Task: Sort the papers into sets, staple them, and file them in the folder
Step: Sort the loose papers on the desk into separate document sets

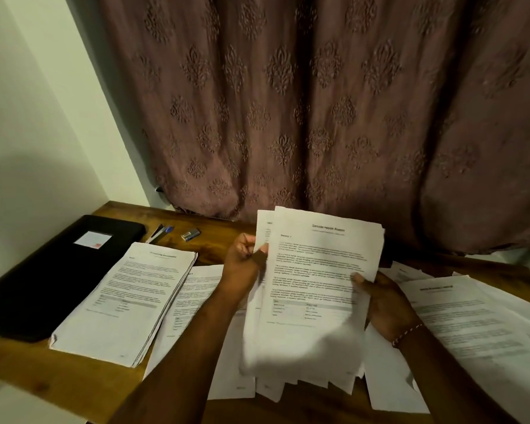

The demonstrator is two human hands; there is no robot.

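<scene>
Both hands hold up a loose bundle of printed sheets [315,289] above the middle of the wooden table [22,365]. My left hand [242,264] pinches the bundle's left edge, thumb on the front sheet. My right hand [383,301] grips its right edge, thumb on the front. A neat stack of papers [126,304] lies on the left. A black folder [46,276] with a white label lies at the far left. More loose sheets [478,325] are spread on the right and under the bundle. A small stapler [191,234] sits near the table's back edge.
A pen [159,234] lies beside the stapler behind the stack. A patterned brown curtain [318,102] hangs right behind the table. A pale wall [28,133] closes the left side. The table's front edge runs along the lower left.
</scene>
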